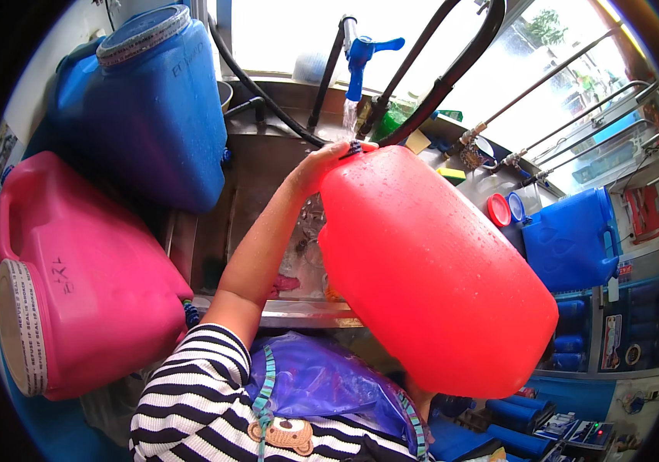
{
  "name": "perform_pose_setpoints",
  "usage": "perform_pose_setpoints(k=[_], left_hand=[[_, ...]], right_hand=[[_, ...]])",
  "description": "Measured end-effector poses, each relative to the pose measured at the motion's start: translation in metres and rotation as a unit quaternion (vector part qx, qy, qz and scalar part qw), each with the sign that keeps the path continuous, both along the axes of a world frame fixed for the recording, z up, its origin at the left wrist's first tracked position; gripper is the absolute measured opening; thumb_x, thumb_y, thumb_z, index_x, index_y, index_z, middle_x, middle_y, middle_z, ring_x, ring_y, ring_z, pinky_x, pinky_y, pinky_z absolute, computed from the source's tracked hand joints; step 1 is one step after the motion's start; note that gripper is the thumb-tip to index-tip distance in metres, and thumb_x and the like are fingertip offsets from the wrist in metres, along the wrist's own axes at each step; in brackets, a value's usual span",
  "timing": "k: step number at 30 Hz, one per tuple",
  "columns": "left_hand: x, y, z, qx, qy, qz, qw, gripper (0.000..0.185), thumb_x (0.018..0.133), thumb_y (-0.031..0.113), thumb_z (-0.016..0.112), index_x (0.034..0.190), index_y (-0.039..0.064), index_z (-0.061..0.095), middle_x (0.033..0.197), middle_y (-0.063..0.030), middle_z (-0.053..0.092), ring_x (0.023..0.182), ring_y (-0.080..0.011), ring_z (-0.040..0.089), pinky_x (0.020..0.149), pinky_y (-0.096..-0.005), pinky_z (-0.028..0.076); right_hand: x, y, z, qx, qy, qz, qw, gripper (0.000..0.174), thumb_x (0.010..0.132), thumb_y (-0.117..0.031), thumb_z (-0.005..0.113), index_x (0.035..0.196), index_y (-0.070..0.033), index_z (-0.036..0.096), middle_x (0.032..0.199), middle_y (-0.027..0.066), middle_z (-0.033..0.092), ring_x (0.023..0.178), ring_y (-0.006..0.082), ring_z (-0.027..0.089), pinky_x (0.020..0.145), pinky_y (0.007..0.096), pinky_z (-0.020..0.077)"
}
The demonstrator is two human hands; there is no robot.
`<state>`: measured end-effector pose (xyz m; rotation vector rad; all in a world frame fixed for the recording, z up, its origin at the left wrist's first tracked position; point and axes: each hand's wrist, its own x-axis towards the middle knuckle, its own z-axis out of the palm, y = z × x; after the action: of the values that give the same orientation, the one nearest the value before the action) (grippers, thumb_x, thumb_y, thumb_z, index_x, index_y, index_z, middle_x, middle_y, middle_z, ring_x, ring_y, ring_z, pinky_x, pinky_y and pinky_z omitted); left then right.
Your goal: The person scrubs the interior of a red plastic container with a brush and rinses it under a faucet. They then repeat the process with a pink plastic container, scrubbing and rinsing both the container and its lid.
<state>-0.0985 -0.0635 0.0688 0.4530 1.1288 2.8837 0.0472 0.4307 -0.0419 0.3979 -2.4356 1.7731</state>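
A large red plastic water jug (433, 265) is tilted in front of me, its narrow end up by the faucet. My left hand (329, 161) holds that end, around a dark ribbed spigot or cap (355, 148). Just above, a blue-handled faucet (359, 60) runs water down onto the hand and the jug's end. Below lies the steel sink (268, 190), wet inside, with a pink cloth-like thing (285, 284) near its front edge. My right hand is out of view; a bit of the right arm shows under the jug's lower end.
A blue jug (150, 115) and a pink jug (92, 277) with a sealed lid stand at the left. Black hoses (445, 81) arch behind the sink. At the right are a yellow sponge (451, 175), red and blue caps (498, 209), a mug (478, 152) and a blue container (566, 242).
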Motion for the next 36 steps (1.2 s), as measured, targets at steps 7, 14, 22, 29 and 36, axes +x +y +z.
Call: perform_pose_setpoints(k=[7,14,22,29,36], left_hand=[[-0.028,0.000,-0.010,-0.055,-0.190,0.103,0.975,0.045,0.090,0.043,0.064,0.101,-0.001,0.065,0.094,-0.0097,0.068,0.079,-0.0145,0.065,0.072,-0.0298,0.052],[-0.040,-0.009,-0.041,-0.024,-0.074,0.074,0.994,0.041,0.097,0.040,0.053,0.107,0.002,0.062,0.098,-0.0077,0.067,0.085,-0.0157,0.063,0.077,-0.0306,0.052],[-0.024,0.031,-0.054,-0.004,-0.182,0.106,0.978,0.045,0.100,0.043,0.041,0.122,0.008,0.057,0.114,-0.0084,0.064,0.099,-0.0186,0.063,0.087,-0.0342,0.050],[-0.047,0.003,-0.009,-0.201,-0.191,-0.057,0.959,0.050,0.095,0.043,0.051,0.123,0.002,0.058,0.118,-0.0129,0.063,0.104,-0.0243,0.062,0.084,-0.0441,0.052],[-0.018,-0.006,0.036,-0.173,-0.153,-0.032,0.972,0.056,0.100,0.048,0.037,0.133,0.005,0.051,0.125,-0.0112,0.060,0.114,-0.0214,0.057,0.094,-0.0447,0.047]], right_hand=[[0.022,-0.027,0.059,-0.554,-0.246,0.004,0.796,0.055,0.098,-0.040,0.045,0.141,-0.007,0.038,0.140,0.0139,0.047,0.124,0.0305,0.050,0.100,0.0490,0.0459],[0.031,-0.050,0.064,-0.331,-0.128,-0.064,0.933,0.046,0.094,-0.027,0.056,0.134,-0.005,0.046,0.129,0.0134,0.055,0.117,0.0298,0.055,0.096,0.0455,0.0484],[0.022,-0.064,0.043,-0.151,-0.074,0.019,0.986,0.046,0.092,-0.026,0.059,0.132,-0.004,0.048,0.127,0.0134,0.056,0.115,0.0298,0.056,0.094,0.0448,0.0483],[0.019,-0.074,0.038,-0.195,-0.115,0.041,0.973,0.046,0.090,-0.025,0.061,0.130,-0.004,0.049,0.125,0.0134,0.057,0.114,0.0298,0.056,0.093,0.0441,0.0483],[-0.003,-0.053,0.078,-0.397,-0.180,0.002,0.900,0.046,0.088,-0.024,0.064,0.128,-0.004,0.051,0.123,0.0134,0.058,0.113,0.0298,0.057,0.092,0.0435,0.0482]])
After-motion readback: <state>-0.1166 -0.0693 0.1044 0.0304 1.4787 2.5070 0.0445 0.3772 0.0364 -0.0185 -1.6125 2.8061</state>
